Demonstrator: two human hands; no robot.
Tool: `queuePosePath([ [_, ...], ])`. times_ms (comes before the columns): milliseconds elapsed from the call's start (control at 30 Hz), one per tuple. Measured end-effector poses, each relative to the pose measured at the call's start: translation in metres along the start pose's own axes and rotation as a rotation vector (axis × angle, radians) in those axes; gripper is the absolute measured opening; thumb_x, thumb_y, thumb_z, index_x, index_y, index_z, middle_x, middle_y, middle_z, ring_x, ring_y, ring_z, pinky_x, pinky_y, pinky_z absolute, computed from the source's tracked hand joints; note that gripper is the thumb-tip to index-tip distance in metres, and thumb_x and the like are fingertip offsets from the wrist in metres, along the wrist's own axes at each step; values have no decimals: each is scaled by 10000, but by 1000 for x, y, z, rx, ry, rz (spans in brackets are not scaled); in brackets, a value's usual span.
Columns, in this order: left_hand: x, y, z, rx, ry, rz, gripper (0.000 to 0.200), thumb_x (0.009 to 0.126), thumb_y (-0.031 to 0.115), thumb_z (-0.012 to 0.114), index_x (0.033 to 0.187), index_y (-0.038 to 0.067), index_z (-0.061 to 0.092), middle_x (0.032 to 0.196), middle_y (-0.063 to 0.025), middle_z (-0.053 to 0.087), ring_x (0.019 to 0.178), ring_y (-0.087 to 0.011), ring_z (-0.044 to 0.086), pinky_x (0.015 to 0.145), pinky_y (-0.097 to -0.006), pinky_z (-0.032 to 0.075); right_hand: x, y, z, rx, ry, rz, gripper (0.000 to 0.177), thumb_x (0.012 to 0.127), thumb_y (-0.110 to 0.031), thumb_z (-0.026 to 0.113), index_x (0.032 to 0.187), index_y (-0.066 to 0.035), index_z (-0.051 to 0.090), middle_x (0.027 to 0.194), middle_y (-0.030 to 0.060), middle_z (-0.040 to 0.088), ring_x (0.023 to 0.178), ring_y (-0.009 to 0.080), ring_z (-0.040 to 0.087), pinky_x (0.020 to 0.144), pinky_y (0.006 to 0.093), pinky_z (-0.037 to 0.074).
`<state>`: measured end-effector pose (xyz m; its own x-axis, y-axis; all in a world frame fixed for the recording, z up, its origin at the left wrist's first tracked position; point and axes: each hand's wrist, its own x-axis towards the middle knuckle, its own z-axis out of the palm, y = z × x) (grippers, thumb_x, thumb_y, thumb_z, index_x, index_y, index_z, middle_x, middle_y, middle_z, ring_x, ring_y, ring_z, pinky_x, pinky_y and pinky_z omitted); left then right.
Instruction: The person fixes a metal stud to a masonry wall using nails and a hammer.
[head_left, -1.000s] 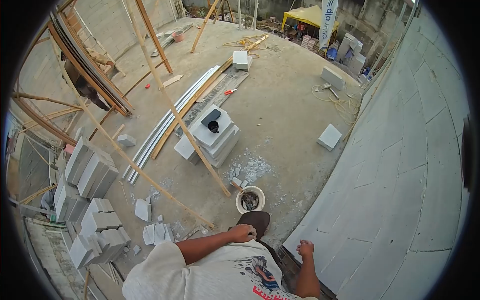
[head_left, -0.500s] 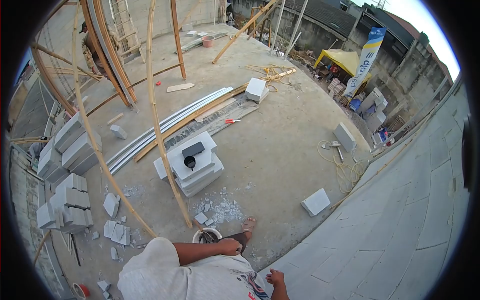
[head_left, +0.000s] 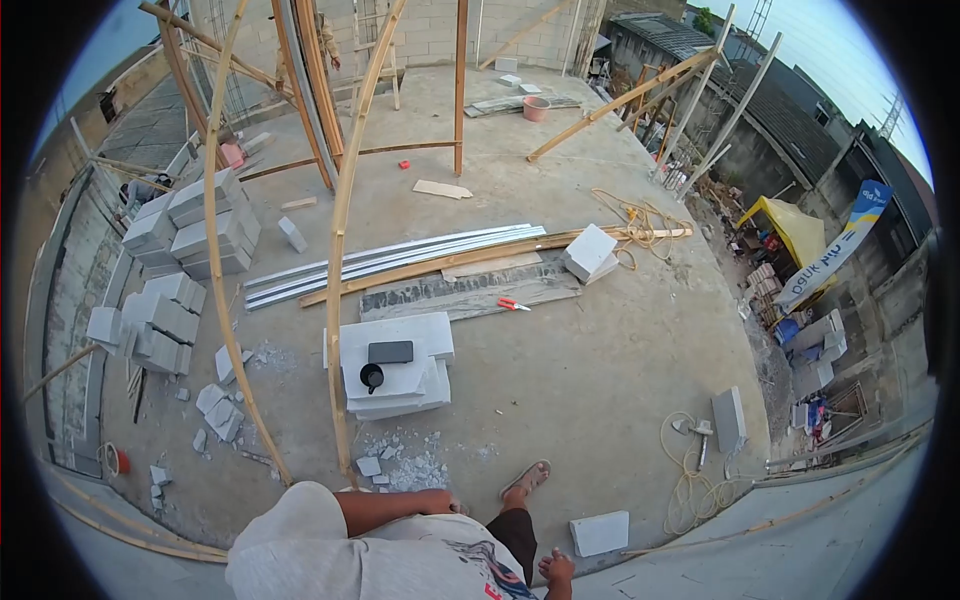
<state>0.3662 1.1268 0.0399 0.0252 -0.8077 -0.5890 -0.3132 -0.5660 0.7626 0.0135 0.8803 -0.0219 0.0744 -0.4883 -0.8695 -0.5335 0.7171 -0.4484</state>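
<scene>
My left hand [head_left: 452, 504] is at the front of my shirt, the forearm lying across my body; its fingers are mostly hidden, and I see nothing held. Beyond that forearm lie white block rubble [head_left: 415, 465] and a stack of pale blocks [head_left: 400, 385]. A black cup [head_left: 372, 376] and a flat black rectangular item [head_left: 390, 352] rest on the stack. My right hand [head_left: 556, 567] hangs low at my side, fingers loosely bent and apart, with nothing visible in it. Nearest to it is a single pale block [head_left: 600, 534] on the floor.
Bamboo poles [head_left: 338, 260] rise close ahead on the left. Metal channels [head_left: 400, 262] and planks [head_left: 470, 290] lie across the floor, with red-handled pliers [head_left: 513, 304] beside them. More blocks [head_left: 160, 320] stand left. A power tool [head_left: 702, 440] with a yellow cord lies right.
My view has turned rightward, so the floor items sit at a new angle. The white bucket beside my left forearm is out of sight. My right hand still hangs low.
</scene>
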Motion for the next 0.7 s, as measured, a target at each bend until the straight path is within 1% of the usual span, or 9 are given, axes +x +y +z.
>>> queuePosePath([
  [67, 33, 5, -8, -103, 77, -40, 407, 785, 466, 702, 947, 93, 726, 901, -137, 708, 815, -236, 659, 738, -391, 491, 24, -48, 5, -127, 6, 5, 325, 931, -309, 607, 1122, -50, 558, 757, 138, 626, 599, 262, 619, 510, 395, 500],
  [133, 66, 19, -31, -168, 105, -63, 404, 772, 450, 720, 980, 104, 731, 918, -124, 715, 813, -229, 661, 730, -381, 492, 51, -107, 2, -403, -6, -124, 372, 922, -252, 626, 1129, 53, 578, 848, 170, 675, 683, 241, 651, 546, 350, 517],
  [167, 85, 33, -44, -174, 117, -137, 364, 778, 416, 716, 962, 103, 732, 897, -108, 715, 800, -216, 661, 723, -372, 494, 69, -133, -1, -655, -18, -347, 414, 918, -236, 626, 1156, 100, 579, 895, 191, 685, 737, 254, 658, 604, 339, 525],
  [200, 96, 49, -55, -203, 155, -165, 364, 778, 416, 716, 962, 103, 732, 897, -108, 715, 800, -216, 661, 723, -372, 494, 90, -151, -10, -693, -60, -358, 414, 918, -236, 626, 1156, 100, 579, 895, 191, 685, 737, 254, 658, 604, 339, 525],
  [300, 122, 99, -113, -276, 366, -87, 297, 810, 343, 693, 943, 80, 726, 885, -98, 713, 796, -193, 656, 724, -352, 493, 155, -248, 2, -433, -156, -139, 270, 932, -257, 553, 1079, -43, 631, 830, 226, 676, 711, 346, 666, 546, 511, 496],
  [333, 122, 116, -130, -350, 419, -53, 266, 829, 303, 671, 932, 63, 720, 882, -99, 711, 802, -186, 653, 729, -341, 490, 168, -287, 5, -483, -179, -142, 270, 932, -257, 553, 1079, -43, 631, 830, 226, 676, 711, 346, 666, 546, 511, 496],
  [400, 123, 142, -156, -453, 504, -26, 239, 848, 264, 649, 921, 46, 715, 879, -100, 709, 809, -179, 650, 733, -330, 487, 189, -377, 24, -573, -189, -87, 174, 971, -194, 541, 969, -22, 521, 625, 99, 517, 471, 200, 506, 378, 319, 387],
  [567, 149, 163, -222, -592, 530, 27, 241, 870, 232, 615, 952, 24, 703, 895, -92, 706, 829, -163, 644, 751, -312, 481, 248, -574, 114, -720, -203, -281, 198, 973, -208, 549, 1034, -20, 532, 642, 92, 546, 453, 180, 510, 368, 288, 375],
  [700, 198, 144, -288, -664, 532, 54, 253, 875, 236, 606, 960, 16, 698, 902, -99, 700, 833, -161, 642, 755, -311, 480, 280, -675, 216, -751, -206, -394, 228, 975, -215, 545, 1085, -16, 539, 653, 88, 561, 459, 169, 518, 371, 275, 378],
])
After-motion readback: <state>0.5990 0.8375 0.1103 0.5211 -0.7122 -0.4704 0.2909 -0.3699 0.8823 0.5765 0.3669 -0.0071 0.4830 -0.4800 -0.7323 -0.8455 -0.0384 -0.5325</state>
